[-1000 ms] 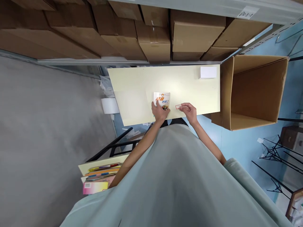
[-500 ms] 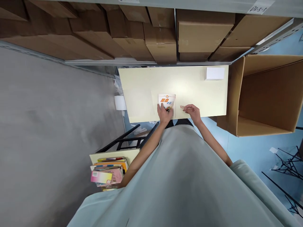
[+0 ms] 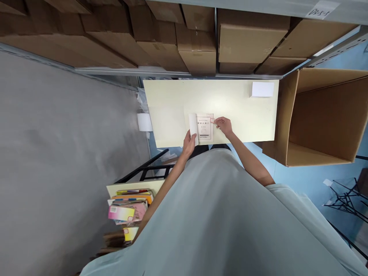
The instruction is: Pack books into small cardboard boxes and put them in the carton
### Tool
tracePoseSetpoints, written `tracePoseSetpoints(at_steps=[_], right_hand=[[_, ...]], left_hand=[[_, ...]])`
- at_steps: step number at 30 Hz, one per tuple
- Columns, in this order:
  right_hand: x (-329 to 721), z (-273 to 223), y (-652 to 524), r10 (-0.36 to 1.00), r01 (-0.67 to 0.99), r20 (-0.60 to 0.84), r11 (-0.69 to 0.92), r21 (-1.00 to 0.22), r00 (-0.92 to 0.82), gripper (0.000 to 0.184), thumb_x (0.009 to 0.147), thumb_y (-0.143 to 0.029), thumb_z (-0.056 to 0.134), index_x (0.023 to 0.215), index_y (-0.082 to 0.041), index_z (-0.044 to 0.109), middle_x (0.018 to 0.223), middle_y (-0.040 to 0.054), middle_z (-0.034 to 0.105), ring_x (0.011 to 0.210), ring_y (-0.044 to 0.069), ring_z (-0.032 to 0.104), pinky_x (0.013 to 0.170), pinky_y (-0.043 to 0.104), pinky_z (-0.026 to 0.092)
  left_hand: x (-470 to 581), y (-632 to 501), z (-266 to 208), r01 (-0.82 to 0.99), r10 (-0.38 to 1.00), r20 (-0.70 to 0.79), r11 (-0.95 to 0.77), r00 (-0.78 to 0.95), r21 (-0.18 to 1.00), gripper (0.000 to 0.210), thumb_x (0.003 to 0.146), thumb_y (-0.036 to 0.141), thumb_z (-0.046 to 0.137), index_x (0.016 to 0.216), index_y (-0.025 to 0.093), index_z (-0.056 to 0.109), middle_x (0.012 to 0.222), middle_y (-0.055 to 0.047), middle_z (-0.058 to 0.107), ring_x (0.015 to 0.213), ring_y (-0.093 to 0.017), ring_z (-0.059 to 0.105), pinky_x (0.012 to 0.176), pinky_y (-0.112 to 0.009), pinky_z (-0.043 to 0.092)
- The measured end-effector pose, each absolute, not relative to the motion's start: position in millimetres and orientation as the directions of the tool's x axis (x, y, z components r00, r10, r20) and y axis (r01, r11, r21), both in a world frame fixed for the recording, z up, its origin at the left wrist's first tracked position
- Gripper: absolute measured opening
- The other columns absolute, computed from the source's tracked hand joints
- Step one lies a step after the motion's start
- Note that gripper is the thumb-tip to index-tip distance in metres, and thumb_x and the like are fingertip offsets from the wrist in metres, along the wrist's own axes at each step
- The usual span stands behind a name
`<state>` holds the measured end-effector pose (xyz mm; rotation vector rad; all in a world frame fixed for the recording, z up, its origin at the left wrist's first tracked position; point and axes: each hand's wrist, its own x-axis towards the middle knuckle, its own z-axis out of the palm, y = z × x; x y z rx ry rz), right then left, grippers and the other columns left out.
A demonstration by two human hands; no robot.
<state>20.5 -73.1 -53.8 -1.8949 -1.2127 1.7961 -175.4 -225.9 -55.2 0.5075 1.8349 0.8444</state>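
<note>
A small book (image 3: 203, 127) lies open on the pale yellow table (image 3: 230, 107), showing a white title page with printed text. My left hand (image 3: 189, 142) holds the turned-back cover at the book's near left edge. My right hand (image 3: 223, 125) pinches a small red-edged label (image 3: 213, 120) and presses it against the page's upper right corner.
A white pad (image 3: 262, 89) lies at the table's far right corner. A large open cardboard box (image 3: 322, 115) stands to the right of the table. Shelves of closed cartons (image 3: 198, 42) run behind. A stack of colourful books (image 3: 129, 209) sits on a lower surface at my left.
My left hand has flipped the colourful cover open to the left. My right hand has carried the label from the bare table onto the title page.
</note>
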Motion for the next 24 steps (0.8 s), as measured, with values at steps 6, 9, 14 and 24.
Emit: tracePoseSetpoints(at_steps=[6,9,14,24], right_hand=[[-1,-64,-77,0.687,0.585,-0.717,-0.536,-0.608,-0.116,0.004,0.090,-0.025,0.075,0.087,-0.023,0.074,0.092,-0.0006,0.081,0.065,0.014,0.070,0.076,0.030,0.060],[-8,-61,-83,0.714,0.663,-0.696,-0.485,-0.571,-0.077,0.005,0.093,-0.029,0.074,0.090,-0.025,0.076,0.101,0.0007,0.082,0.075,0.017,0.074,0.078,0.032,0.059],[-20,-56,-89,0.739,0.687,-0.666,-0.433,-0.583,-0.099,0.008,0.095,-0.033,0.072,0.093,-0.026,0.076,0.106,0.0011,0.083,0.088,0.021,0.076,0.077,0.031,0.058],[-55,-55,-103,0.672,0.694,-0.721,-0.439,-0.571,-0.169,0.011,0.098,-0.033,0.071,0.098,-0.028,0.081,0.107,0.0018,0.084,0.082,0.021,0.077,0.080,0.034,0.061]], left_hand=[[-179,-222,-53,-0.052,0.665,-0.648,0.682,-0.371,0.730,0.052,0.094,0.044,0.064,0.141,0.023,0.069,0.145,-0.010,0.071,0.145,-0.033,0.059,0.131,-0.050,0.038],[-182,-222,-52,-0.065,0.668,-0.651,0.678,-0.360,0.732,0.049,0.094,0.044,0.063,0.138,0.023,0.070,0.141,-0.009,0.073,0.141,-0.033,0.062,0.130,-0.050,0.041],[-185,-221,-52,-0.066,0.666,-0.659,0.684,-0.350,0.726,0.050,0.091,0.046,0.064,0.134,0.022,0.071,0.138,-0.010,0.074,0.138,-0.034,0.063,0.128,-0.053,0.042],[-187,-222,-53,0.016,0.700,-0.638,0.677,-0.321,0.736,0.051,0.094,0.040,0.057,0.139,0.020,0.070,0.142,-0.010,0.073,0.138,-0.034,0.063,0.126,-0.051,0.043]])
